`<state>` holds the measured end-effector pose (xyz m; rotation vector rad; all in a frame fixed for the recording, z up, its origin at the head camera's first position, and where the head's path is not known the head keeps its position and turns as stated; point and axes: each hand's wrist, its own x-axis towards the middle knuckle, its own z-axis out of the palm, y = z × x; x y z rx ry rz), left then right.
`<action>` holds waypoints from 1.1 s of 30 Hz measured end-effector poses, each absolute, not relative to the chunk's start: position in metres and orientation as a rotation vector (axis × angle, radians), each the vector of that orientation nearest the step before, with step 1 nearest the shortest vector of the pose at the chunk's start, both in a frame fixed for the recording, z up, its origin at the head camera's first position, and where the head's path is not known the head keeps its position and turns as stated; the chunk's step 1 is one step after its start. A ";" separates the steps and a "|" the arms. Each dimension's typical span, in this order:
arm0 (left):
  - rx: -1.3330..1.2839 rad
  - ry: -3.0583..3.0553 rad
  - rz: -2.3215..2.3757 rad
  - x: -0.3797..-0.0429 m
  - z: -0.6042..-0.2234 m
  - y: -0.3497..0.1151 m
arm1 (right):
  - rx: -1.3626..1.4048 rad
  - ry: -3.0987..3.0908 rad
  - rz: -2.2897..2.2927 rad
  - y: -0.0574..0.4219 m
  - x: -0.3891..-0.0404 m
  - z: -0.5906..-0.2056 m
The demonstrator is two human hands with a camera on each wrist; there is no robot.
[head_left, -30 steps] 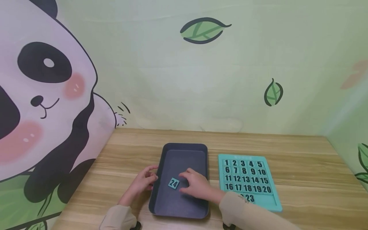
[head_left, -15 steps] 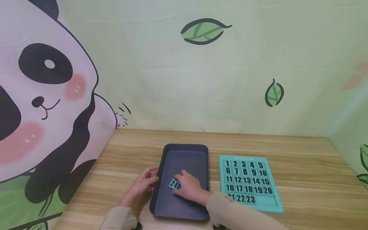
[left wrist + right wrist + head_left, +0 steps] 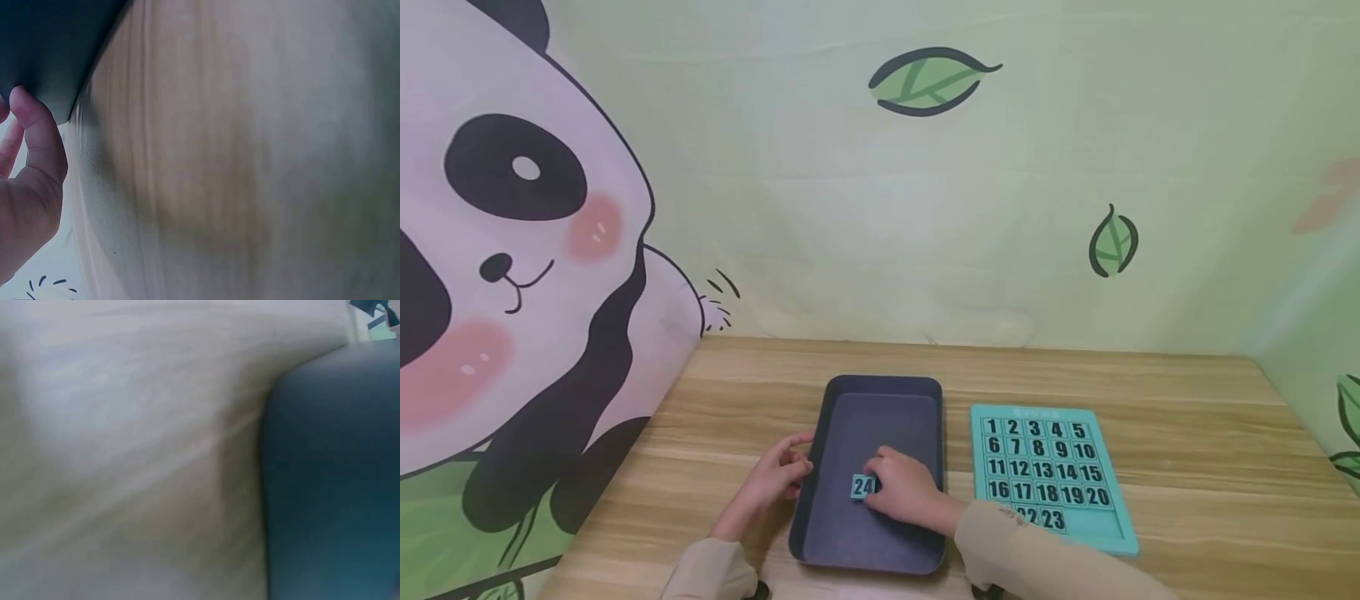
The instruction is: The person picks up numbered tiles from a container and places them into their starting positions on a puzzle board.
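Note:
A turquoise number tile marked 24 is at the middle of the dark tray in the head view. My right hand reaches in from the right and pinches the tile's right side between thumb and fingers. Whether the tile touches the tray floor, I cannot tell. My left hand is at the tray's left side, thumb and forefinger against the outer wall. The left wrist view shows the thumb touching the dark tray wall. Only the tray's side and the table are plain in the right wrist view.
Right of the tray lies a turquoise number board with tiles in rows, 23 the last one visible. My right sleeve covers its lower left corner. A printed panda wall borders the wooden table at left.
My right hand has moved left onto the tile and pinched it. The tile has turned straighter and shifted slightly right. My left hand stays at the tray's edge.

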<state>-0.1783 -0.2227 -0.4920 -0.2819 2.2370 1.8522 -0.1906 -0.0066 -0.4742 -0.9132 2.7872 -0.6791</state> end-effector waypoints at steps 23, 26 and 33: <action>-0.243 2.244 1.850 -0.179 -0.493 -0.223 | -0.932 2.668 -0.878 0.122 -0.185 -0.437; -0.239 2.238 1.849 -0.179 -0.493 -0.224 | -0.888 2.671 -0.901 0.142 -0.186 -0.438; -0.268 2.245 1.849 -0.180 -0.494 -0.223 | -0.808 2.730 -0.917 0.184 -0.184 -0.449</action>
